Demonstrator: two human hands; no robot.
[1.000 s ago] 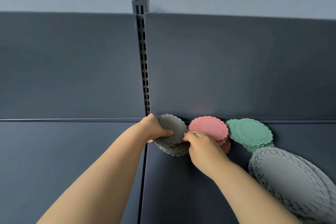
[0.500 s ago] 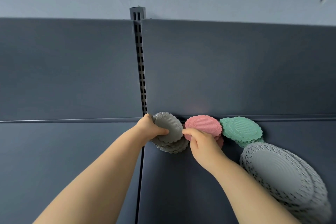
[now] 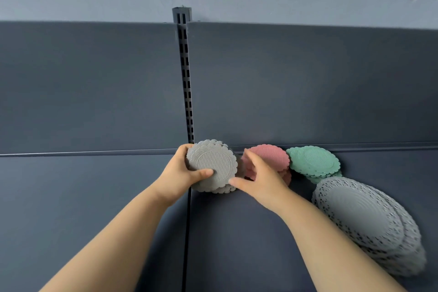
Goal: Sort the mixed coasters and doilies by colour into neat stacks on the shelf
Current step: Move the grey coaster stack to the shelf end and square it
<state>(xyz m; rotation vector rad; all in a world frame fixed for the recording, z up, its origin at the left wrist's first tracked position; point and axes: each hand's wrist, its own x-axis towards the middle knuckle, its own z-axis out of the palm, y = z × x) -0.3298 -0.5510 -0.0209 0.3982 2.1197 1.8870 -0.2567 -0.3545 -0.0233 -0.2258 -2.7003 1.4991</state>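
A stack of grey scalloped coasters (image 3: pixel 213 161) stands at the back of the dark shelf (image 3: pixel 237 232), by the seam between two panels. My left hand (image 3: pixel 181 174) grips this stack, thumb on the top coaster and fingers round its left side. My right hand (image 3: pixel 257 179) is spread open, its thumb against the stack's right lower edge and its fingers resting on the pink coaster stack (image 3: pixel 272 155). A green coaster stack (image 3: pixel 312 161) sits right of the pink one. Large white lace doilies (image 3: pixel 365 218) are piled at the right front.
The shelf's dark back panel (image 3: pixel 296 85) rises just behind the stacks, with a slotted upright (image 3: pixel 186 83) above the grey stack. A seam (image 3: pixel 188 232) splits the shelf surface into left and right panels. Pale wall shows above.
My left hand has shifted its grip so the grey stack looks squared up and tilted toward me. My right hand has opened and slid from the pink stack's front toward the grey stack.
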